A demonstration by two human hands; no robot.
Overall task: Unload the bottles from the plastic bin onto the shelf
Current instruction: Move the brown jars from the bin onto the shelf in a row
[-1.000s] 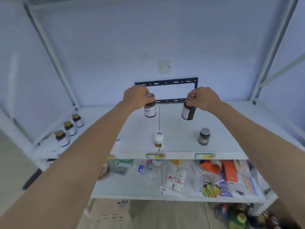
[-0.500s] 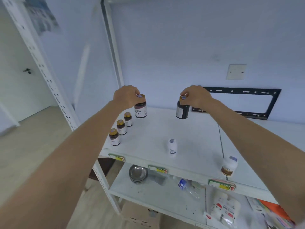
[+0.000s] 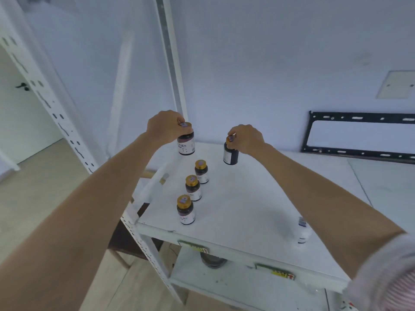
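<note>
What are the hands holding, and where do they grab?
Left hand grips a dark bottle by its gold cap; right hand grips another dark bottle likewise.

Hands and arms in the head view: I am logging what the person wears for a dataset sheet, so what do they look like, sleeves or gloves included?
Both hands, left hand and right hand, are bare, without gloves. No ring or watch is visible. The forearms are uncovered. At the lower right, a pale, finely striped fabric sleeve sits pushed up the right arm. No sleeve shows on the left arm within the frame.
</note>
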